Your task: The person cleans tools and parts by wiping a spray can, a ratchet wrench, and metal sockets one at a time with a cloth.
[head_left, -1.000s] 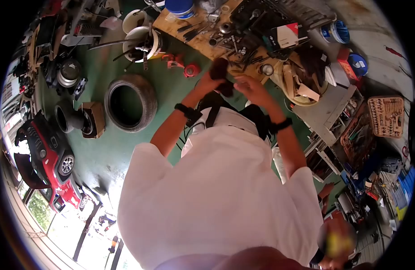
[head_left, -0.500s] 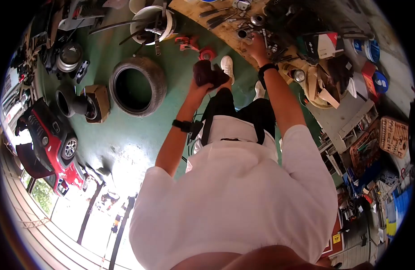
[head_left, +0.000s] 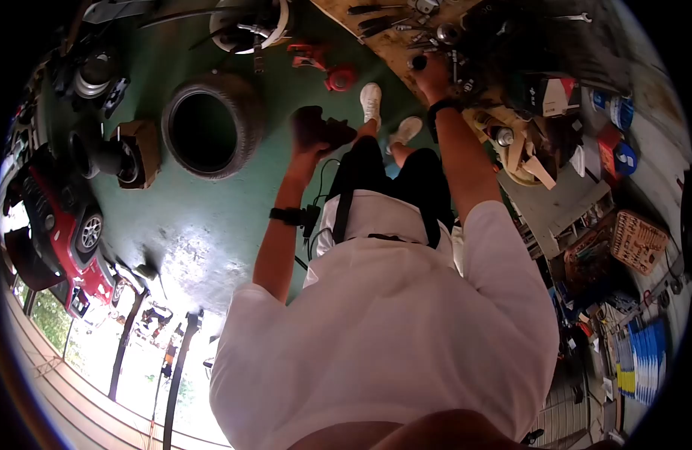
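My left hand (head_left: 307, 159) is closed around a dark maroon, blocky object (head_left: 321, 130), held out over the green floor. Its outline has a thick body and a part jutting to the right; I cannot make out its exact kind. At the workbench (head_left: 342, 16), my right hand (head_left: 434, 77) has its fingers curled round a short, round metal part (head_left: 417, 63) with a dark opening. Near that hand lie a round metal piece (head_left: 449, 33), several sockets and small tools.
A tire (head_left: 245, 139) lies on the floor at left, near a cardboard box (head_left: 149, 154). A red floor tool (head_left: 340, 77) sits by my shoes. A white bucket (head_left: 287, 22) stands at the back. Right are a grey cart (head_left: 545, 202) and a socket set case (head_left: 637, 241). A red car (head_left: 68, 232) stands far left.
My view has shifted. My left hand has moved left with the maroon object, farther from my leg. My right hand has drawn the round metal part slightly nearer the bench edge.
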### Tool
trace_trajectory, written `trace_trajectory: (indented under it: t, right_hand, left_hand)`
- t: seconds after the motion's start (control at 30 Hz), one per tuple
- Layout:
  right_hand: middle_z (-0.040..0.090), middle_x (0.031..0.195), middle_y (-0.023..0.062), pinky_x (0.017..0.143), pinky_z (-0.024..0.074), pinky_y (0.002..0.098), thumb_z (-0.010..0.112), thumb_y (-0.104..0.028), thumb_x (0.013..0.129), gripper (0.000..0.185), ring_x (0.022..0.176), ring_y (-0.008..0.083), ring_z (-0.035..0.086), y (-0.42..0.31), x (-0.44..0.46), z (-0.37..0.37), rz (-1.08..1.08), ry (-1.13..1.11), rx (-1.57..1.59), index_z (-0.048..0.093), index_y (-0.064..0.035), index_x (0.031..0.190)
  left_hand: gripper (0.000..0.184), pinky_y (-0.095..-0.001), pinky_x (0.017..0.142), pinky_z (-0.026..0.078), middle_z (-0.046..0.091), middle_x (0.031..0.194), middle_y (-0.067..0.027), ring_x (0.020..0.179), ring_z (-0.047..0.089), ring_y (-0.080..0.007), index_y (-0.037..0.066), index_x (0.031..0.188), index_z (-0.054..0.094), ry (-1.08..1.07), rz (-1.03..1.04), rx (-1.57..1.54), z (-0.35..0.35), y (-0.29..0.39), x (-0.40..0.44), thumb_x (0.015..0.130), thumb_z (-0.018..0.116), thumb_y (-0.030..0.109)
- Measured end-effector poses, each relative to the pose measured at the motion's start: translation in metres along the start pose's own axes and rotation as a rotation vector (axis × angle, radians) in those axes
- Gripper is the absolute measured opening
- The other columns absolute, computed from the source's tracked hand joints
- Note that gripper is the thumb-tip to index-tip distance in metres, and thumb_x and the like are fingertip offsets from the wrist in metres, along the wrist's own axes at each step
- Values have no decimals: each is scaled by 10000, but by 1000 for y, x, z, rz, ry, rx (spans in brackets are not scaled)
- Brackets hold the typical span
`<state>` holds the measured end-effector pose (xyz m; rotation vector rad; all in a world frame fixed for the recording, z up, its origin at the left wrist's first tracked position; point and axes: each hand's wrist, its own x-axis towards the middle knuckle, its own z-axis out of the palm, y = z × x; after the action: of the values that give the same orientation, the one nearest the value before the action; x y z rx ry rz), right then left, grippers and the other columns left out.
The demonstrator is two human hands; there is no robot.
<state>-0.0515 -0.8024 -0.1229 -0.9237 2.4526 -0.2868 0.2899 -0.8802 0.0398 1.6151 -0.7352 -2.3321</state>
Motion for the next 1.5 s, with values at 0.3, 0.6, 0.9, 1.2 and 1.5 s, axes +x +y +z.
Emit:
trace_trajectory:
  t: [0.3,0.6,0.9,1.2,1.5]
  right_hand:
    - [584,1135,174,895,495,471,711,-318,795,497,1040,358,565,27,-14,-23,-49,-20,1,576,-74,1207]
    - [653,984,161,827,524,481,584,-209,884,251,962,348,611,31,40,-28,-225,0,-127,674,-90,1086]
    - [609,968,106,670,562,424,611,-152,864,76,831,288,628,19,59,-36,-483,-46,-548,670,-104,857]
    - [596,1098,74,677,546,427,560,-146,887,245,863,284,626,32,44,-62,-613,-54,-348,587,-137,1131]
    - [590,1084,77,742,514,410,571,-207,906,300,1056,311,536,-9,13,-172,-773,84,-360,550,-124,1194]
  left_hand:
    - [516,-435,918,509,495,1213,-111,1115,523,-279,29,1264,435,-100,-41,-122,34,-18,17,781,592,-58]
    - [674,-387,883,514,512,1212,-91,1118,539,-253,94,1350,391,8,-37,26,34,-42,-4,735,644,-14]
    - [585,-380,862,526,534,1162,-78,1072,556,-235,87,1299,452,104,6,-98,32,-75,-29,753,652,22]
    - [538,-359,894,480,608,1129,-92,1090,554,-224,64,1308,457,-110,24,10,73,-33,-49,790,602,80]
    - [538,-334,941,455,597,1157,-99,1092,567,-209,49,1297,466,-159,193,76,108,15,-43,782,613,-3]
